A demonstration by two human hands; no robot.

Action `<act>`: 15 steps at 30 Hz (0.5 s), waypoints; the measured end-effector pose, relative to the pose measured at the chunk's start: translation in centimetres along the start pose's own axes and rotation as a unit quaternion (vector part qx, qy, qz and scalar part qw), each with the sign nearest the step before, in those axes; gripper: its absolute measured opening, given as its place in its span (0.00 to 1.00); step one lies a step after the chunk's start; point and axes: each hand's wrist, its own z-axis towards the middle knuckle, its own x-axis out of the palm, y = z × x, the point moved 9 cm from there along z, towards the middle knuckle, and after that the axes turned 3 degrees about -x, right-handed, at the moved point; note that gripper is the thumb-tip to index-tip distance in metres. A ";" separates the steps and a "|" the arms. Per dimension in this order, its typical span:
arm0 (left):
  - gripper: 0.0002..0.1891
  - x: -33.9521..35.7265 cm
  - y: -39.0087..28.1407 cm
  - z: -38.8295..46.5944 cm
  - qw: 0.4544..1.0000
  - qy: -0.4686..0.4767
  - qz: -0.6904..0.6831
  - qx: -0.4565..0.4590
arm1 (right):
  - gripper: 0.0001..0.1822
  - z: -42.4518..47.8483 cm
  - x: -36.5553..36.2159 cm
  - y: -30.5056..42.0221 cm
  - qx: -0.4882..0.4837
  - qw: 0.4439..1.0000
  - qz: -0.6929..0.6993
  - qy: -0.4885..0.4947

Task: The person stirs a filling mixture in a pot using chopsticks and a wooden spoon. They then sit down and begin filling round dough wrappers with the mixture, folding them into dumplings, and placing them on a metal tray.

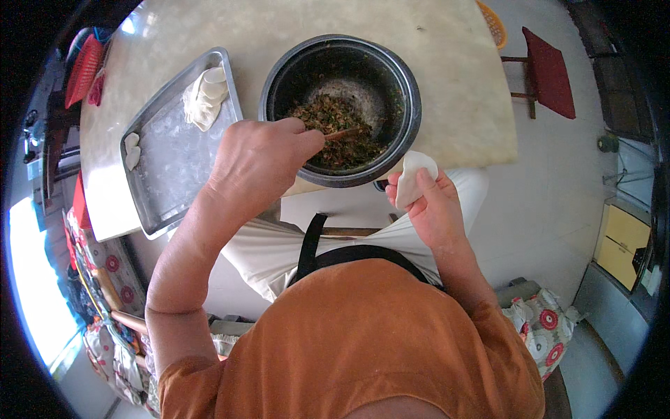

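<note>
My left hand [267, 149] reaches over the rim of a dark round pot [411, 99] and grips a brown wooden utensil [343, 134]. The utensil's far end rests in a chopped filling [335, 118] with green and brown bits. Just off the pot's near right side, my right hand [432, 204] holds a white round dough wrapper [411, 180] between thumb and fingers. To the left lies a metal tray [172, 141], dusted with flour. It bears a pile of overlapping dough wrappers [207, 97] and two small white dough pieces [132, 151] at its left edge.
Pot and tray stand on a pale table [450, 52]; the tray reaches the near edge. A red plastic basket [85, 70] is at the far left. Beyond the right edge are a dark red seat [549, 73] and an orange basket [493, 25].
</note>
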 end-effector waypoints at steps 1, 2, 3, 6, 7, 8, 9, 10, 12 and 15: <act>0.10 0.3 -0.1 0.2 1.000 0.011 0.003 0.009 | 0.16 0.1 0.2 0.1 -0.008 1.000 0.001 0.003; 0.09 0.5 -0.2 0.4 1.000 0.022 0.006 0.018 | 0.15 0.3 0.3 0.0 -0.006 1.000 0.001 -0.004; 0.09 0.7 -0.4 0.6 0.999 0.032 0.010 0.027 | 0.15 0.5 0.4 0.0 -0.005 1.000 0.002 -0.011; 0.14 1.5 -0.1 0.7 0.997 0.064 0.015 0.035 | 0.13 1.1 0.3 -0.1 -0.002 1.000 0.009 -0.008; 0.13 1.6 0.0 0.8 0.997 0.067 0.005 0.034 | 0.13 1.2 0.3 -0.1 -0.002 1.000 0.011 -0.002; 0.13 1.7 0.0 0.7 0.997 0.069 -0.005 0.033 | 0.13 1.2 0.2 -0.2 -0.002 1.000 0.011 -0.002; 0.13 1.8 0.1 0.8 0.997 0.071 -0.014 0.033 | 0.12 1.3 0.3 -0.2 -0.003 1.000 0.010 -0.002; 0.13 2.0 0.2 0.8 0.996 0.076 -0.023 0.028 | 0.12 1.4 0.3 -0.2 -0.004 1.000 0.010 -0.002; 0.12 2.4 0.4 0.8 0.995 0.087 -0.041 0.018 | 0.12 1.4 0.4 -0.2 -0.008 1.000 0.014 -0.001; 0.10 2.6 0.6 1.0 0.993 0.093 -0.065 0.021 | 0.12 1.5 0.4 -0.2 -0.006 1.000 0.006 0.004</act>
